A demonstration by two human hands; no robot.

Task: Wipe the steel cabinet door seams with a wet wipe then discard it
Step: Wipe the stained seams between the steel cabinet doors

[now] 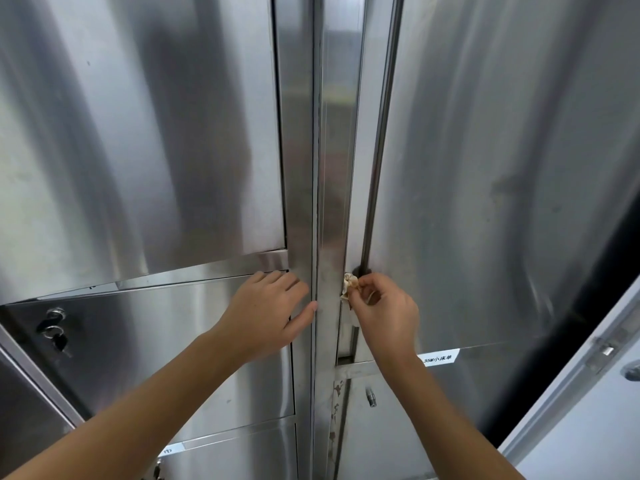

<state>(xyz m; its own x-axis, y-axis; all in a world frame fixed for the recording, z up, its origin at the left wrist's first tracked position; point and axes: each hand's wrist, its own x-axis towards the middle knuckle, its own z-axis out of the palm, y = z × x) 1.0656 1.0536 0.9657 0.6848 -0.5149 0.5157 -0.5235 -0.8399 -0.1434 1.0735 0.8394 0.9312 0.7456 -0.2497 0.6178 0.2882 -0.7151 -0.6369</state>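
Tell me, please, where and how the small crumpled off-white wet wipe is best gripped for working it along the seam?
Pinch the crumpled off-white wet wipe at its bunched rear, coming from the right as the right hand does, so the free wad points left into the dark vertical seam.

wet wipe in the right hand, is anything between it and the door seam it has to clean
Nothing visible. The right hand pinches the crumpled wet wipe right at the dark vertical seam. The left hand lies flat on the panel to the left, away from it.
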